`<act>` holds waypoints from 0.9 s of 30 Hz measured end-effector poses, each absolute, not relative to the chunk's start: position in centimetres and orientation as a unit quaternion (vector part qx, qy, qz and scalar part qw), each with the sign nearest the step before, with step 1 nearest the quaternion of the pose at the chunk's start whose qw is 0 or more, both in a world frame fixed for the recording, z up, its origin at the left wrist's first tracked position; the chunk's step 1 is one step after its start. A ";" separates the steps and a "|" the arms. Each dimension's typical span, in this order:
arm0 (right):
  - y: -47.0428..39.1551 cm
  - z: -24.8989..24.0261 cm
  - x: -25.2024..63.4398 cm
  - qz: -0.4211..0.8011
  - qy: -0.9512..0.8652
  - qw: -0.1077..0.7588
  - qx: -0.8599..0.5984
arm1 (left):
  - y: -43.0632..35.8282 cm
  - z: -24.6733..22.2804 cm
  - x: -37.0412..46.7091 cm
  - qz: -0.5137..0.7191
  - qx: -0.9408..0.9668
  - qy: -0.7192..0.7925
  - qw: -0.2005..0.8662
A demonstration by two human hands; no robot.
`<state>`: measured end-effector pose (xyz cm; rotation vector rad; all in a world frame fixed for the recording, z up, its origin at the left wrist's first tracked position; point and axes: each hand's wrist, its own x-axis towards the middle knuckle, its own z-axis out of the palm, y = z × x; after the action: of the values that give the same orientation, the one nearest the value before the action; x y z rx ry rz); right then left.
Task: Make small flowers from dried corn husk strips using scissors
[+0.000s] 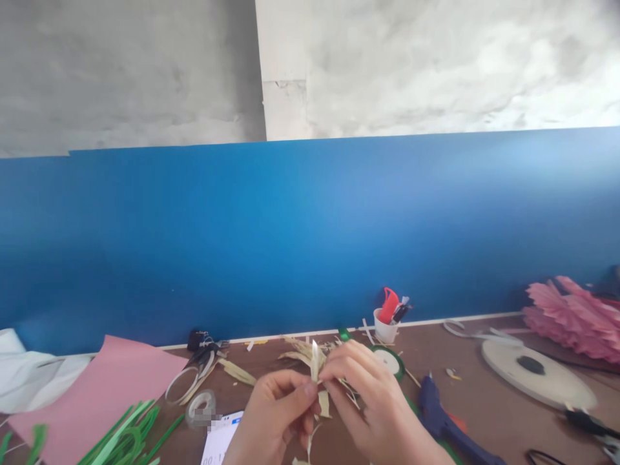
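My left hand (278, 413) pinches a pale, dry husk-like strip (314, 361) between thumb and fingers, and the strip stands upright. Pressed against the same strip from the other side are the closed fingertips of my right hand (372, 400). Loose husk pieces (298, 352) lie on the table just behind the hands, and a smaller scrap (324, 403) shows beneath them. Close to the right hand is a green-rimmed ribbon spool (390, 361), partly covered by that hand.
On the right are a blue glue gun (436, 407), a round white disc (537, 374) and pink pleated paper (571, 316). A white cup (386, 326) with pens stands at the back. Leftward lie a tape roll (201, 408), a phone (220, 442), green stems (128, 439) and pink paper (106, 387).
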<state>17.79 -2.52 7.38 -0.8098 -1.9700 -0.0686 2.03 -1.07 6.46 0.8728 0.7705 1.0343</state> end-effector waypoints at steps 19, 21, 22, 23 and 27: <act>-3.0 7.7 17.1 -0.100 -0.770 0.511 -0.369 | -2.2 5.9 3.1 0.563 0.556 0.428 0.437; -3.1 7.7 17.0 -0.100 -0.768 0.514 -0.369 | -2.5 6.0 3.3 0.573 0.562 0.430 0.412; -3.1 7.6 17.0 -0.098 -0.767 0.512 -0.373 | -2.6 6.0 3.3 0.575 0.563 0.434 0.406; -3.2 7.6 17.1 -0.094 -0.767 0.510 -0.378 | -2.7 6.1 3.4 0.574 0.561 0.439 0.404; -3.5 7.5 17.5 -0.074 -0.765 0.505 -0.392 | -2.6 6.0 3.4 0.550 0.525 0.453 0.465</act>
<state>17.45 -3.45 7.55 -0.9466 -1.8455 -0.1776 3.36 -2.61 6.00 1.2897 1.1114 1.3514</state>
